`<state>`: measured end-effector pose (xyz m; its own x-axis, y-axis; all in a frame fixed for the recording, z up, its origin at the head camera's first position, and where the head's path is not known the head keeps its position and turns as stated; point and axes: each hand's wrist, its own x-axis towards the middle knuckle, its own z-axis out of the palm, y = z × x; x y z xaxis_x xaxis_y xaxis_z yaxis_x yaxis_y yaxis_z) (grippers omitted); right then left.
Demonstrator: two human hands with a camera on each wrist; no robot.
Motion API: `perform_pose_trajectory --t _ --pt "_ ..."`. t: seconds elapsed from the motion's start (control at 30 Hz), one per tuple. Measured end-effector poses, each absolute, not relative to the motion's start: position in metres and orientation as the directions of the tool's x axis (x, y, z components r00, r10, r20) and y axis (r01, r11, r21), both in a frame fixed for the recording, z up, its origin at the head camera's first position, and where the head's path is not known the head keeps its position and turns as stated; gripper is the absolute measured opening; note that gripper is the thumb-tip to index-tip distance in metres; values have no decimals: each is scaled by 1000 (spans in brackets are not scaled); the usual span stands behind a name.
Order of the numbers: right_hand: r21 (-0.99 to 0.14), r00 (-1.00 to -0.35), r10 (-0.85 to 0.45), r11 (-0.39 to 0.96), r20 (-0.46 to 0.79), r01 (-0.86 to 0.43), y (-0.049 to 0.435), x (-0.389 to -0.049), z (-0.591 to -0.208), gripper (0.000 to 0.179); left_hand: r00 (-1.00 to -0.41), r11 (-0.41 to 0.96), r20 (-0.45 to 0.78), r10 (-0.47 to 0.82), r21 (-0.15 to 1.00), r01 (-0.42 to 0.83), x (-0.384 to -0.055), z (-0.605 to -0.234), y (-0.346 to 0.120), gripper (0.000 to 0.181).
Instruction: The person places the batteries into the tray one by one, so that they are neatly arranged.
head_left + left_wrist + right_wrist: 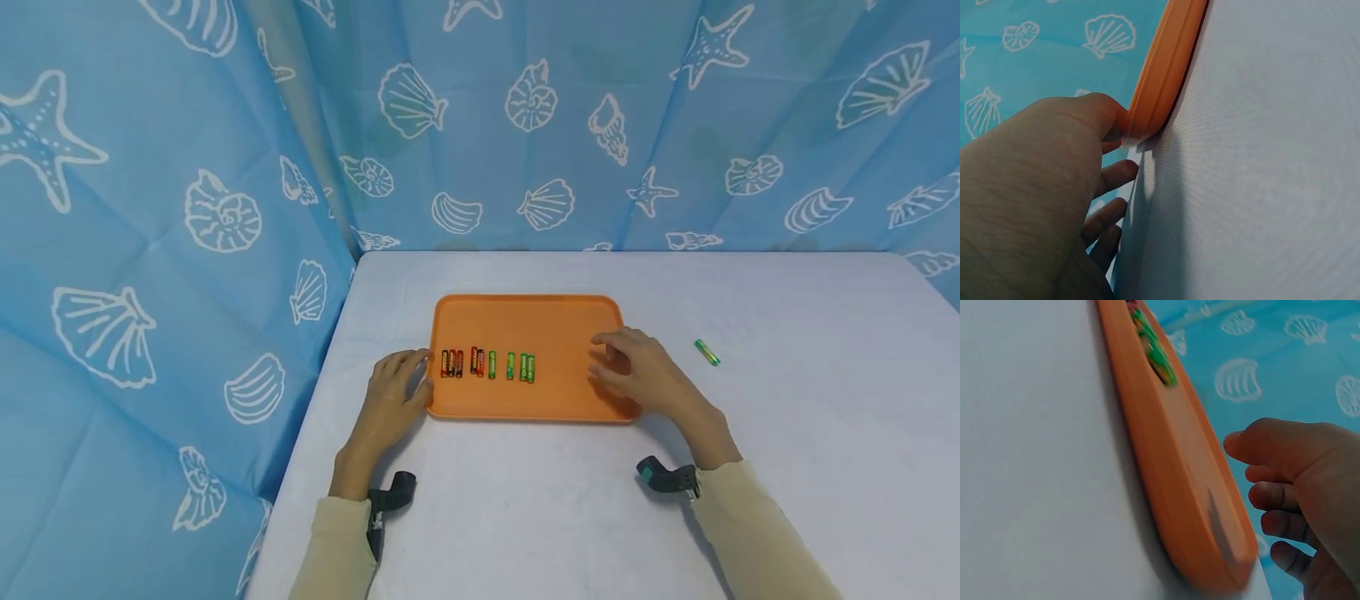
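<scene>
An orange tray (525,408) lies on the table with a row of small batteries in it. The red-and-black batteries (452,363) are at the tray's left end, and the green batteries (527,368) stand in line to their right. My left hand (392,396) is at the tray's left edge, thumb and forefinger apart, fingertips right at the rim; the left wrist view shows the thumb against the tray's corner. Over the tray's right end hovers my right hand (637,371), fingers loosely bent and apart, with nothing between them.
A single green battery (707,352) lies on the white table (525,508), outside the tray, beyond my right hand. Blue curtains (487,150) with white shell prints hang behind the table and along its left side.
</scene>
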<state>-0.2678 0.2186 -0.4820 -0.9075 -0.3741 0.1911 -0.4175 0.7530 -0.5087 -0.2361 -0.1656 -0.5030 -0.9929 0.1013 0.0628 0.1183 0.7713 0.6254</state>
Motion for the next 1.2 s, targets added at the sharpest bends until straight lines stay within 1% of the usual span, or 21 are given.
perform_pose_trajectory --t 0.23,0.37,0.43,0.63,0.77,0.87,1.03,1.1,1.2 --pt "-442 -934 -273 826 230 -350 267 -263 -484 37 -995 781 40 93 617 98 -234 -506 -165 50" --pt "-413 -938 -215 854 271 -315 295 -261 -488 35 -994 776 51 98 622 108 -234 -507 -167 49" --pt "-414 -948 -164 870 273 -269 306 -259 -490 35 -994 773 53 100 624 111 -234 -508 -168 48" --pt "-448 -972 59 892 226 -50 326 -256 -500 39 -995 772 41 93 628 98 -233 -507 -170 48" --pt "-463 -970 144 885 198 37 330 -254 -504 35 -995 768 27 96 634 91 -233 -506 -170 47" --pt "-476 -971 162 877 176 60 332 -252 -505 37 -995 769 23 97 633 90 -233 -505 -169 48" --pt "-520 -979 145 852 146 49 337 -251 -507 45 -994 773 35 104 626 103 -233 -504 -167 48" --pt "-539 -986 114 842 123 30 341 -252 -508 48 -993 773 42 107 625 110 -234 -503 -166 48" --pt "-558 -996 42 830 76 -8 348 -253 -509 59 -992 771 49 116 625 121 -235 -502 -165 48"
